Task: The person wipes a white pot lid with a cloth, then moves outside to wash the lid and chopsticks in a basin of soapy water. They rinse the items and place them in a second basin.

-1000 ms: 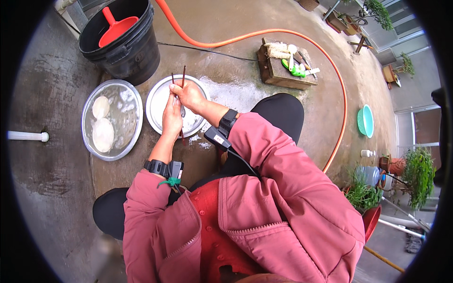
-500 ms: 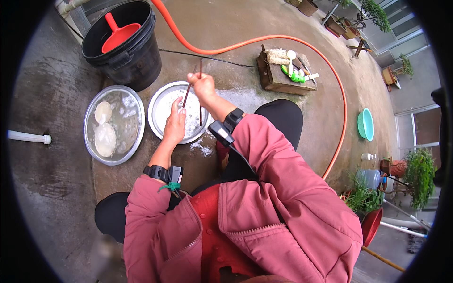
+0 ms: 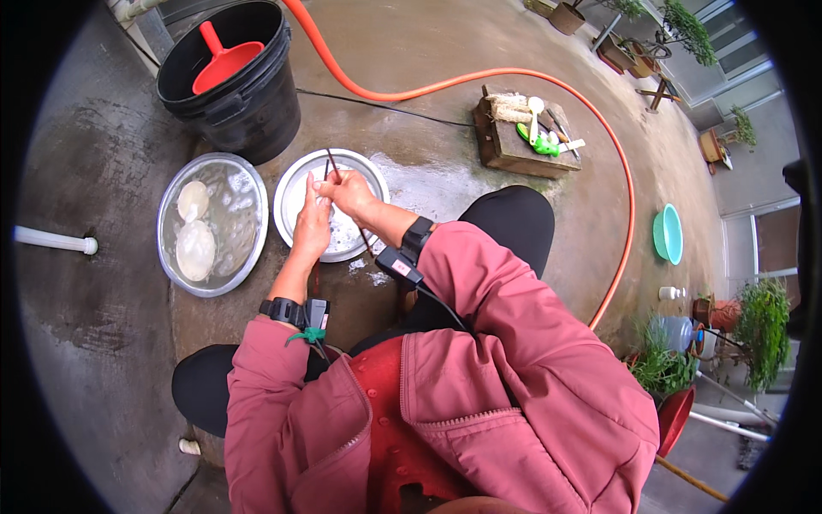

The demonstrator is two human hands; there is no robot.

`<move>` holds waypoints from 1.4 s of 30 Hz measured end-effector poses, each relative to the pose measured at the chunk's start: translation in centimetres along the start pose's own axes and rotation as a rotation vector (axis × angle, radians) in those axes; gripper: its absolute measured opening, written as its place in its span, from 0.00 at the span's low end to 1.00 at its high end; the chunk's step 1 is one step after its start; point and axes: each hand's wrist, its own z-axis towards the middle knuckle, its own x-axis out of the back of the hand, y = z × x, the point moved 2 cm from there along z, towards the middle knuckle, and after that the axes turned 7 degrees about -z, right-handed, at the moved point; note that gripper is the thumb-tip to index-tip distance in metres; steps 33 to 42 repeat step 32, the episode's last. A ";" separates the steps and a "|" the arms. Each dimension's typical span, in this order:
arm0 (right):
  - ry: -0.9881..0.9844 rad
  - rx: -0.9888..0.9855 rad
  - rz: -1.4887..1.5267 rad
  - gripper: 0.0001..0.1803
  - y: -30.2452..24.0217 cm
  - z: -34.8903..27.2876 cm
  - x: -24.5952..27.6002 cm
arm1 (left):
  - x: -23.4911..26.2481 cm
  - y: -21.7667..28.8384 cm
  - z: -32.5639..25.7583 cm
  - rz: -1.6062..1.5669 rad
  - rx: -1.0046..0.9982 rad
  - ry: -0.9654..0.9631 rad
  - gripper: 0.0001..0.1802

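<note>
Over a round metal basin (image 3: 379, 176) with whitish, sudsy water, my two hands are close together. My right hand (image 3: 349, 195) is closed around a thin dark brown chopstick (image 3: 368, 242), which slants down past my wrist. A second brown chopstick (image 3: 317, 276) runs along my left hand (image 3: 312, 227), whose fingers close on it; its middle is hidden by the hand. Left of this basin stands another metal basin (image 3: 163, 233) of water. Two pale round dishes, a larger one (image 3: 196, 251) and a smaller one (image 3: 193, 202), lie in it.
A black bucket (image 3: 265, 111) with a red dipper (image 3: 224, 65) stands behind the basins. An orange hose (image 3: 632, 206) curves around the right side. A low block (image 3: 522, 154) carries brushes and small tools. Farther right are a turquoise basin (image 3: 668, 234) and potted plants (image 3: 762, 330).
My right hand has come down and nearer to my left hand. The chopsticks have shifted lower, their upper ends now close together above the hands.
</note>
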 end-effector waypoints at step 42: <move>-0.062 -0.223 0.683 0.15 -5.6 3.4 4.6 | -2.1 -0.3 0.0 -0.899 0.161 -0.639 0.32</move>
